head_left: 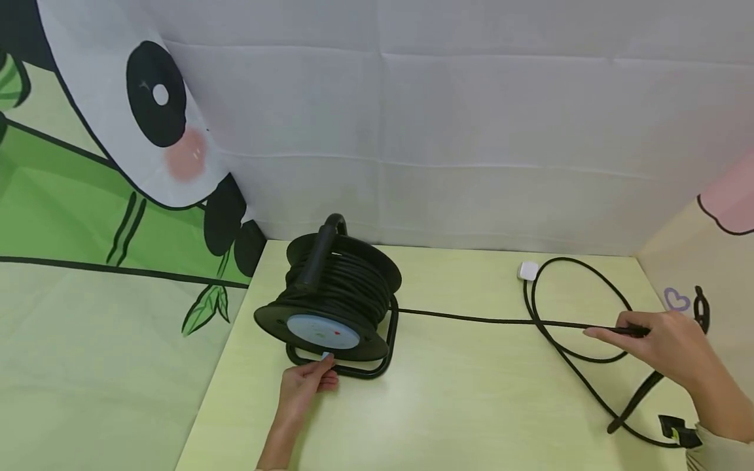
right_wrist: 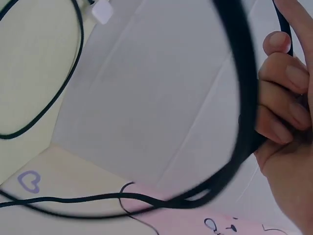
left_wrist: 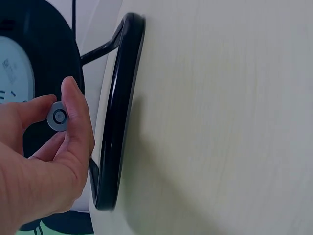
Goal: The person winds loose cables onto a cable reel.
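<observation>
A black cable reel [head_left: 347, 278] with a pale blue disc on its near side stands on the table at left of centre, on a tube frame [left_wrist: 120, 115]. My left hand [head_left: 299, 391] is at its near side, pinching a small round grey knob [left_wrist: 59, 116] between thumb and finger. From the reel a black cable [head_left: 471, 318] runs taut to the right. My right hand [head_left: 674, 343] grips this cable at the table's right side, fingers curled round it in the right wrist view. More cable hangs below that hand in loose loops.
A white plug [head_left: 528, 271] lies at the back right, its cable looping over the table [head_left: 459, 399]. A white cloth wall [head_left: 448, 131] stands behind the table, with printed cloth at left and right. A black strap end [head_left: 677, 430] is beside the right sleeve.
</observation>
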The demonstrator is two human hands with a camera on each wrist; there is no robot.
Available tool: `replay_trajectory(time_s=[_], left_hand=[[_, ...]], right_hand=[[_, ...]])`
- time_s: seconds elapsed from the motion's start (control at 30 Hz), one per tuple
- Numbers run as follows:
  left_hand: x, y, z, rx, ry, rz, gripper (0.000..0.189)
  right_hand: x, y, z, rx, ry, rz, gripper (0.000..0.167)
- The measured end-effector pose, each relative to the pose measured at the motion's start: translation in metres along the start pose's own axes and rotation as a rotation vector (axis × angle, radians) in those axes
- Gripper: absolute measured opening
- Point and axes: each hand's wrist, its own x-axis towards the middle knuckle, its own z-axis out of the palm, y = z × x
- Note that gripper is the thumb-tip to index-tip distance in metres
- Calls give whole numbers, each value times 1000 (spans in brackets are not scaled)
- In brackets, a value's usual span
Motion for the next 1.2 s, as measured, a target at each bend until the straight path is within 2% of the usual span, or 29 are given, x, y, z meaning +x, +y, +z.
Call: replay_trajectory(time_s=[0.17,0.3,0.43,0.57,0.77,1.2], left_hand=[[5,6,-19,-16,49,-12,37],[6,15,-30,-14,87,-18,40],[6,23,-37,-9,108,-18,44],[7,30,-42,-4,118,-17,47],[7,39,-48,6,131,-16,48],[5,64,-60,-3,152,-38,44]], right_hand=[[-15,6,3,-17,8,24,45],[-19,7,6,-28,21,20,41],[-19,1,10,-37,-55,97,34],[-18,-4,15,-42,-126,148,33],[-15,-9,24,3,-129,132,34],[-3,-21,44,59,-201,129,32]])
